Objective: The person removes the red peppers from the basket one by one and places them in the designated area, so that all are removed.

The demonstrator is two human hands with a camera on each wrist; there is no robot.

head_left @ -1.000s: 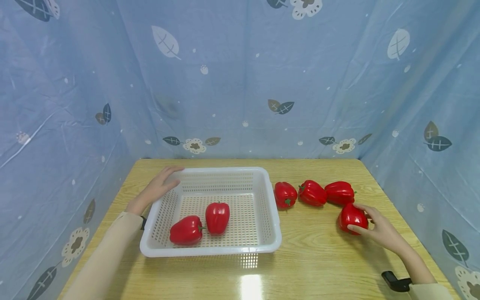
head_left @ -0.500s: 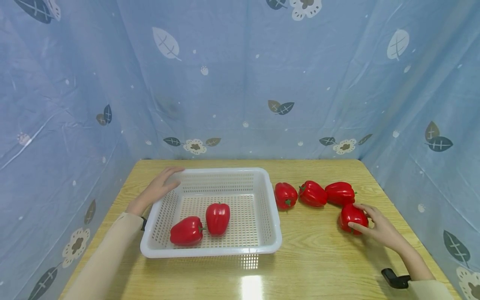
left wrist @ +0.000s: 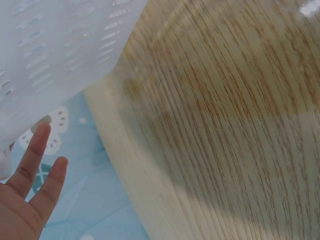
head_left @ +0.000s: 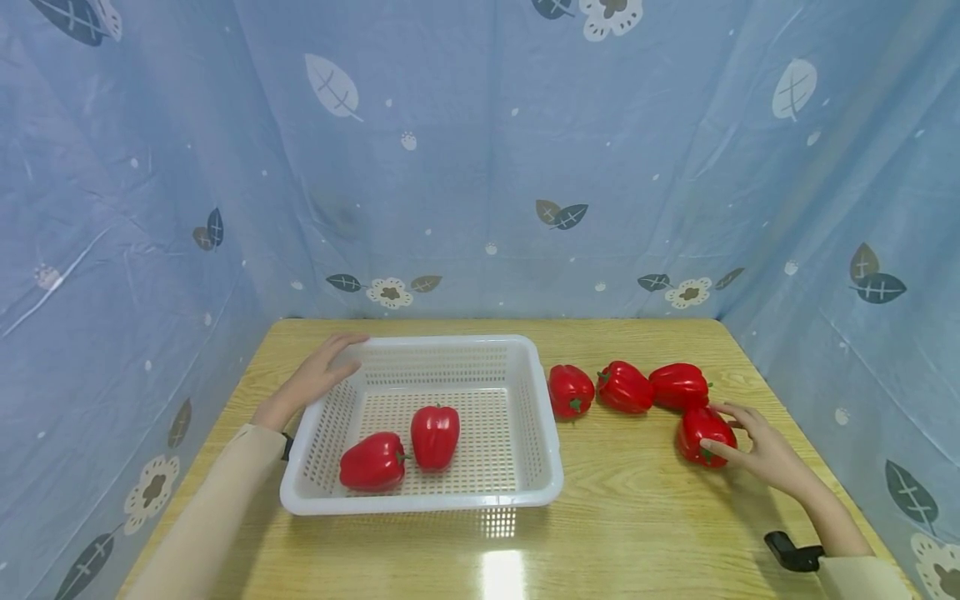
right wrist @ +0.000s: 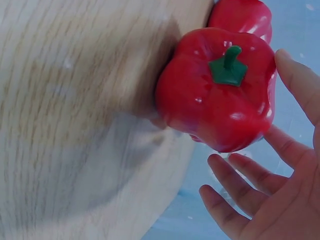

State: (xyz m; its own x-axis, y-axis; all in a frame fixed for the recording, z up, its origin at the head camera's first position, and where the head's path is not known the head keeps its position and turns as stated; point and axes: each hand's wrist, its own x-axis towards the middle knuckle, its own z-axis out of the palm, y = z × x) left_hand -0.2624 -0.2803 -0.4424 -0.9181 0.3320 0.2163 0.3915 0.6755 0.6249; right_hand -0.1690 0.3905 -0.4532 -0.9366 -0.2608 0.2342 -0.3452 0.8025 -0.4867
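Right hand (head_left: 772, 458): fingers were spread loosely, thumb and forefinger beside a red bell pepper (head_left: 702, 429) | pepper: stood on wooden table (head_left: 622, 508), at right, just before a row of three bell peppers (head_left: 626, 387) | left hand (head_left: 315, 377): fingers were stretched at white plastic basket (head_left: 420, 502), where two peppers (head_left: 436, 437) lay

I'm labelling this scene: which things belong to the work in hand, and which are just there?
Likely in the work: white basket; two peppers inside it; pepper at the right hand; three more peppers.
Just there: blue curtain; wooden table.
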